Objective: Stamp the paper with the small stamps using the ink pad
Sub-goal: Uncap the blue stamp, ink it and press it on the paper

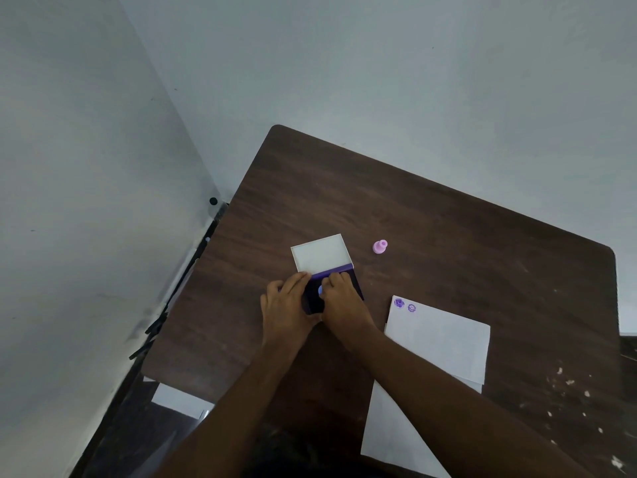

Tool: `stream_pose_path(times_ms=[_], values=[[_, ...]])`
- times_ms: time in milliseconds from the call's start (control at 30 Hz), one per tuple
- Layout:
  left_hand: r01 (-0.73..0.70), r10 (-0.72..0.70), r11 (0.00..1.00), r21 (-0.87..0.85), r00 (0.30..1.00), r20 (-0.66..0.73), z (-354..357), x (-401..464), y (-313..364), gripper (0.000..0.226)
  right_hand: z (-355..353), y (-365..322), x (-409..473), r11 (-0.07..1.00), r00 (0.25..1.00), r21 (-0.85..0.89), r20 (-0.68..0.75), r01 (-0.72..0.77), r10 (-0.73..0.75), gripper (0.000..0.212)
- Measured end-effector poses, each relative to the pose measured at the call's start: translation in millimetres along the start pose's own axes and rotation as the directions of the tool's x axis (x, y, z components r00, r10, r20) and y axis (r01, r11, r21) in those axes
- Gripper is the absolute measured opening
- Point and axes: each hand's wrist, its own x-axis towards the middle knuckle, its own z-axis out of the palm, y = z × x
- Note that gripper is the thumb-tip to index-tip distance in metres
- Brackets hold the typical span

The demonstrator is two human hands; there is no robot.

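Note:
An ink pad (313, 298) with a dark purple pad lies open on the brown table (448, 243), its white lid (322, 253) folded back behind it. My left hand (286, 305) grips the pad's left side. My right hand (341, 301) presses a small light-blue stamp (320, 290) down onto the pad. A pink stamp (380, 246) stands alone to the right of the lid. The white paper (444, 343) lies right of my right hand, with two purple prints (405, 305) at its top left corner.
More white paper (389, 429) lies under the stamped sheet near the table's front edge. Pale crumbs or chips (568, 391) are scattered on the table's right side. Grey walls stand to the left and behind, with black strips (155, 329) beside the table's left edge.

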Motion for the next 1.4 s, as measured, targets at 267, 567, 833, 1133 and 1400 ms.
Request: stream_pose_path(times_ms=[267,567,833,1133,1400], values=[[-0.036,0.037,0.999,0.007,0.999,-0.030,-3,-2,0,0.081,3,3,0,0.994,0.999,-0.103,0.008,0.048,-0.047,0.052],[-0.043,0.044,0.998,0.042,0.999,-0.009,-7,-4,3,0.080,-1,1,-6,0.983,0.998,-0.170,-0.006,0.066,-0.068,0.052],[-0.056,0.056,0.997,0.045,0.998,0.018,-9,-8,12,0.084,-19,0,-39,0.994,0.952,0.108,-0.304,0.011,0.022,0.033],[-0.266,0.302,0.941,-0.207,0.940,0.162,28,-17,74,0.038,-36,83,-114,0.692,0.614,0.636,-0.407,-0.340,0.676,0.017],[-0.309,0.307,0.951,-0.019,0.935,0.176,68,-6,135,0.056,-22,141,-108,0.608,0.678,0.703,-0.244,-0.369,0.694,0.026]])
